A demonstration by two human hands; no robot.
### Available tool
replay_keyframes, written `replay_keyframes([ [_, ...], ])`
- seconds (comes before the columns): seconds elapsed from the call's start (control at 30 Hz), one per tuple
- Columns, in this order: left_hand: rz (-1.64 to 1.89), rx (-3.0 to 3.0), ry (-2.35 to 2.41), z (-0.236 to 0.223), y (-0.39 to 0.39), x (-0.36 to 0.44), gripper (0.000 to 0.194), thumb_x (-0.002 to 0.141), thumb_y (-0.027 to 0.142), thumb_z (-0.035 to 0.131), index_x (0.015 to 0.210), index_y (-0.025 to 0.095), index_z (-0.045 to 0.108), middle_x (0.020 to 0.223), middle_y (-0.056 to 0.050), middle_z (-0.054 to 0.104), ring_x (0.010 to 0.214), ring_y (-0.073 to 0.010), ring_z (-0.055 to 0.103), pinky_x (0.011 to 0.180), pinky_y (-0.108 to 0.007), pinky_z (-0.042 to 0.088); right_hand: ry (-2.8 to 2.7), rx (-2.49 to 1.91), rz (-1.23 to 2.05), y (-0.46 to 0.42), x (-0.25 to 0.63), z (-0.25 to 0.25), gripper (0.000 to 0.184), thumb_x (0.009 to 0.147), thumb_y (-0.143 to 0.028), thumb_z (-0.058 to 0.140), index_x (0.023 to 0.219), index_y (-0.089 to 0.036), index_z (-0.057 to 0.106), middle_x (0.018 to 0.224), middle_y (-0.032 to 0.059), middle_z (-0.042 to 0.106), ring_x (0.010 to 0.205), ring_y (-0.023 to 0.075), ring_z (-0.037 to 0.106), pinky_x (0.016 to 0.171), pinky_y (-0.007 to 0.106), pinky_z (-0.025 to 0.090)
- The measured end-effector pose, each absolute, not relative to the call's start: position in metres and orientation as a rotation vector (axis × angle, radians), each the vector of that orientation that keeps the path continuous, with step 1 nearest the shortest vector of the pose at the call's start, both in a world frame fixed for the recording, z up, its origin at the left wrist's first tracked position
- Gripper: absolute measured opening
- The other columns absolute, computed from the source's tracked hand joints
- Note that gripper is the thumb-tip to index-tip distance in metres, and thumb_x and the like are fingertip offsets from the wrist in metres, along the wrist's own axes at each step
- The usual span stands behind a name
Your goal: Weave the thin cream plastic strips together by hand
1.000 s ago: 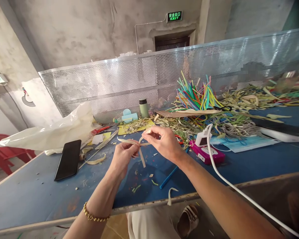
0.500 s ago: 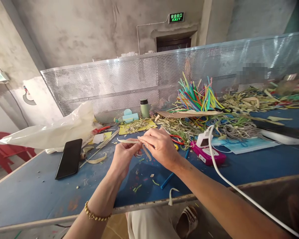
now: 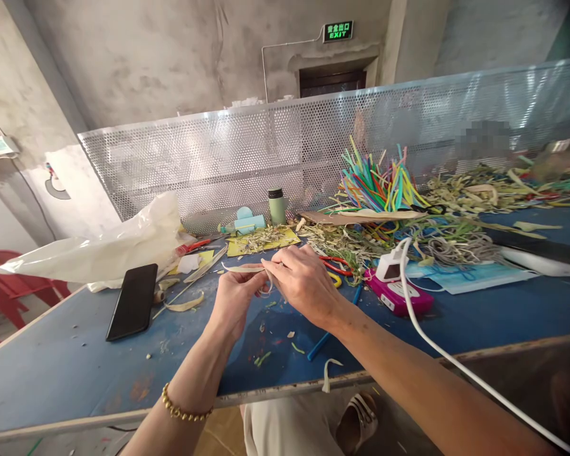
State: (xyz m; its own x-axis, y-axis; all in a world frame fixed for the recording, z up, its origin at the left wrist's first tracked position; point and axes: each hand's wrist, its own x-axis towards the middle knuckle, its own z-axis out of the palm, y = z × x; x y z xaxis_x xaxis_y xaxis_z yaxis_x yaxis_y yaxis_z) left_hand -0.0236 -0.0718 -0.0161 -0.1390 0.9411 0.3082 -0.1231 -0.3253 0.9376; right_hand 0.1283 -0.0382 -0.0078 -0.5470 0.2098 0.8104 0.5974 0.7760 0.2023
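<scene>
My left hand (image 3: 232, 299) is closed, thumb and fingers pinching a pale, husk-like strip (image 3: 239, 268). One end of the strip sticks out to the left, past the knuckles. Right beside it, my right hand (image 3: 306, 278) is closed too, its fingertips meeting the left ones on the same strip. A thin pale loop (image 3: 266, 289) hangs just below the fingertips. The right fingers hide the rest of the strip. Both hands are held above the blue table (image 3: 185, 361).
A black phone (image 3: 132, 302) and plastic bag (image 3: 109, 244) lie left. Behind the hands are a green bottle (image 3: 277, 206) and dried scraps (image 3: 261, 239). On the right are colourful stems (image 3: 377, 180), a magenta box (image 3: 399, 296) and a white cable (image 3: 437, 345). A blue stick (image 3: 319, 345) lies near the front edge.
The strip end that hung below my right fingers is now mostly out of sight behind them. My right hand has turned slightly; my left hand has hardly moved.
</scene>
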Motion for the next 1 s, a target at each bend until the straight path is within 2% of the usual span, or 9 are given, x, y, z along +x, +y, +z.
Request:
replay_keyframes([
  [0.1,1.607,1.268,0.99,-0.017,-0.071,-0.026,0.018,0.069,0.024,0.074,0.056,0.014,0.068,0.062,-0.002,0.06,0.058,-0.0108,0.047,0.057,-0.026,0.036,-2.167,-0.609,-0.603,-0.041,0.127,-0.008,0.028,0.101,-0.017,0.043,0.112,-0.014,0.07,0.092,0.0106,0.067,0.087,0.0224,0.052,0.074,0.038,0.03],
  [0.27,1.611,1.26,0.967,-0.018,-0.07,-0.028,0.022,0.072,0.034,0.078,0.072,0.012,0.075,0.073,-0.005,0.065,0.062,-0.0116,0.05,0.058,-0.026,0.037,-2.166,-0.613,-0.493,-0.04,0.129,-0.01,0.029,0.1,-0.016,0.043,0.105,-0.015,0.072,0.097,0.0115,0.067,0.09,0.0223,0.053,0.076,0.037,0.034],
  [0.43,1.626,1.277,0.984,-0.018,-0.07,-0.027,0.024,0.066,0.033,0.083,0.07,0.012,0.074,0.061,-0.002,0.061,0.058,-0.0108,0.047,0.057,-0.026,0.036,-2.108,-0.515,-0.14,-0.027,0.134,-0.014,0.035,0.097,-0.008,0.043,0.107,-0.021,0.075,0.098,0.0086,0.066,0.093,0.0196,0.057,0.08,0.035,0.043],
  [0.53,1.621,1.308,1.028,-0.017,-0.071,-0.026,0.024,0.065,0.034,0.082,0.068,0.012,0.073,0.058,-0.001,0.059,0.055,-0.0101,0.045,0.055,-0.025,0.035,-2.034,-0.513,-0.035,-0.026,0.135,-0.011,0.038,0.093,-0.003,0.044,0.104,-0.021,0.075,0.095,0.0074,0.066,0.09,0.0183,0.059,0.081,0.034,0.046],
  [0.8,1.495,1.488,1.13,-0.021,-0.072,-0.02,0.017,0.063,0.027,0.076,0.059,0.013,0.068,0.055,0.0,0.058,0.056,-0.0122,0.047,0.053,-0.024,0.034,-2.106,-0.508,-0.048,-0.034,0.125,-0.002,0.019,0.09,-0.013,0.059,0.1,-0.017,0.074,0.093,0.0079,0.066,0.091,0.0203,0.059,0.086,0.037,0.047],
  [1.0,1.455,1.536,1.227,-0.028,-0.068,-0.021,0.014,0.056,0.019,0.074,0.05,0.014,0.062,0.048,0.002,0.052,0.053,-0.0122,0.045,0.048,-0.023,0.028,-2.124,-0.46,0.117,-0.03,0.117,-0.005,0.023,0.088,-0.015,0.065,0.109,-0.02,0.074,0.093,0.006,0.061,0.091,0.0175,0.058,0.086,0.034,0.048],
])
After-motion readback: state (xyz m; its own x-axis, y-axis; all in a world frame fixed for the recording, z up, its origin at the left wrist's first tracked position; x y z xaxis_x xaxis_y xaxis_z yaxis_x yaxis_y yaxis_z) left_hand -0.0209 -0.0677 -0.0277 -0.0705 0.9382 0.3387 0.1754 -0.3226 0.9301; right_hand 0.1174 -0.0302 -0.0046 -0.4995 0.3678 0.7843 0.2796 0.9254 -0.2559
